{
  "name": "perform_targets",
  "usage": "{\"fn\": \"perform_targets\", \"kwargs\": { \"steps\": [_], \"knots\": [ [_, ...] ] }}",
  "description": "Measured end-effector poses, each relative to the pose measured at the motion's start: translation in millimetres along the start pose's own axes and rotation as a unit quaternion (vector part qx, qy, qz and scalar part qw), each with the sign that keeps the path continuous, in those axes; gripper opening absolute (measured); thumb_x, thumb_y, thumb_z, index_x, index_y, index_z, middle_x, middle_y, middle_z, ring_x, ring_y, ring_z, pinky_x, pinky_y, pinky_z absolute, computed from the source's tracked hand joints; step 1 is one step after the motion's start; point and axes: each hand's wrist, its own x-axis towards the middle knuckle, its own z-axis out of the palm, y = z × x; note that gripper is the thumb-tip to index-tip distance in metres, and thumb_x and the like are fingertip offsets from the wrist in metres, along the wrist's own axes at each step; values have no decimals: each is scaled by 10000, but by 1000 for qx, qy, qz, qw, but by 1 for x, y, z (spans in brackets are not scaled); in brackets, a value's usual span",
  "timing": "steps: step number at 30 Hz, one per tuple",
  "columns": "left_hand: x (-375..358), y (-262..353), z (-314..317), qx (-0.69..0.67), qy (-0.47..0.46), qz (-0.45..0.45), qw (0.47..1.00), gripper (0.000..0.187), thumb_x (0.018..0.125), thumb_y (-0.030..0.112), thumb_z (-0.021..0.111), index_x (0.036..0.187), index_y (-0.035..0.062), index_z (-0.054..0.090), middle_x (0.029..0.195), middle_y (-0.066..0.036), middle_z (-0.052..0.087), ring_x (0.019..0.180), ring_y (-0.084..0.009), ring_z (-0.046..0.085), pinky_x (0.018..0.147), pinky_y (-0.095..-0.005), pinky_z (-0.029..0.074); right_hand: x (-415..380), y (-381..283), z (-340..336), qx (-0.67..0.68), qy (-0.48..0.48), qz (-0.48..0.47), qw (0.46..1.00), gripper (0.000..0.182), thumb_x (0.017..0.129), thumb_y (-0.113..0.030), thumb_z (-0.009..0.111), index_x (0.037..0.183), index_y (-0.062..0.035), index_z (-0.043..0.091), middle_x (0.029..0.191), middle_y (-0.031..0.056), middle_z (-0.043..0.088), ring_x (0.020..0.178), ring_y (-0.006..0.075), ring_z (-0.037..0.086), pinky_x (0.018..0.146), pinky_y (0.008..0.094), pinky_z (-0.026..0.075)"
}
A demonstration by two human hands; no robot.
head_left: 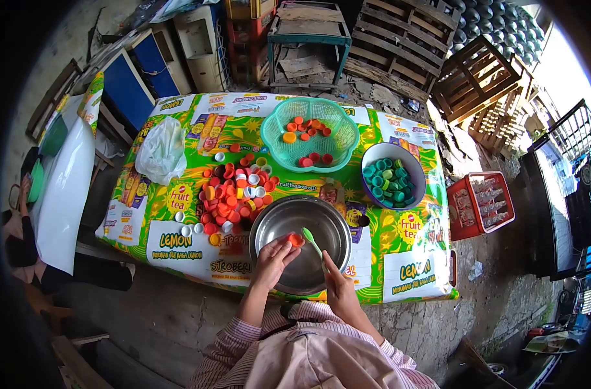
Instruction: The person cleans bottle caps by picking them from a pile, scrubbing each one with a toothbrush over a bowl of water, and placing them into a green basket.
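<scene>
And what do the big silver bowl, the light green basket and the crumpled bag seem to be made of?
The silver bowl looks like polished metal, likely stainless steel, given its grey shine and bright reflections. The green basket seems to be moulded plastic with a slight sheen, its wall pierced like mesh. The bag looks like thin plastic film: whitish, wrinkled and partly see-through.

From my end, this looks like a cluttered storage yard or rough workshop, though I can't tell which. I see a cracked concrete floor (192, 337), with wooden pallets (402, 40) and slatted wooden frames (477, 78) piled at the far right. Stacked crates (247, 45) stand on the far side, and a red crate (463, 211) of bottles (487, 198) sits right of the table (409, 267), whose drink-advert cover carries loose caps (229, 202), suggesting a work spot.
</scene>
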Motion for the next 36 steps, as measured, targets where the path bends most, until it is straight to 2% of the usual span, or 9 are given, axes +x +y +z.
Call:
{"fn": "perform_targets", "kwargs": {
  "steps": [4,7,9,11,14,17,18,27,36],
  "knots": [
    [-3,2,4,-25,-18,-7,1000,284,929,110,470,1187,-6,501,1165,-117,557,1061,-213,567,915,-295,475,-3,-9,-2,-19,-57,-19,998,572,845,22,452,1377,-133,312,962,265,604,823,405,603,701,394,474],
    [-5,3,7,-29,-27,1,999,272,937,121,456,1173,0,514,1156,-122,564,1071,-223,562,928,-309,466,5,-3,-7,-40,4,0,999,588,835,23,461,1378,-145,311,935,251,611,760,399,605,638,414,472],
    [-7,7,9,-48,-35,0,998,266,937,124,457,1166,6,522,1152,-121,568,1075,-221,560,929,-316,464,3,-1,-7,-62,14,-22,998,573,838,11,472,1369,-156,333,911,233,621,686,383,610,580,420,465],
    [-7,6,10,-53,-31,-1,998,266,937,127,458,1165,7,523,1152,-119,568,1077,-220,559,927,-316,465,0,0,-5,-61,17,-117,991,544,843,-9,496,1350,-162,374,862,217,626,658,371,609,567,414,463],
    [-4,5,12,-56,-34,-2,998,267,937,131,458,1166,9,523,1157,-117,567,1080,-218,558,924,-313,467,2,1,-12,-79,5,-43,996,521,843,-25,519,1331,-174,412,819,201,626,662,354,613,568,411,463],
    [-4,7,14,-55,-41,-4,998,266,937,131,458,1165,12,524,1162,-117,565,1083,-219,556,921,-305,469,1,3,-8,-65,34,-117,990,528,838,-21,526,1327,-187,420,806,194,625,661,342,616,568,407,465],
    [-4,8,16,-57,-45,-6,997,263,937,130,459,1163,14,525,1163,-117,565,1084,-220,555,920,-303,470,0,-2,-9,-81,11,-93,992,507,842,5,518,1315,-160,440,820,201,629,632,318,615,586,343,472],
    [6,3,10,-14,-32,6,999,261,927,115,479,1160,7,522,1136,-98,575,1050,-188,567,904,-292,485,8,5,-5,-13,48,-92,995,495,856,16,488,1321,-141,428,828,223,627,657,271,639,576,303,457],
    [6,8,12,-39,-24,-6,999,242,911,93,509,1133,-2,528,1098,-81,576,997,-176,586,886,-274,493,8,5,-7,-48,51,-77,995,507,853,18,488,1331,-132,410,849,222,628,709,330,634,624,310,469]
  ]
}}
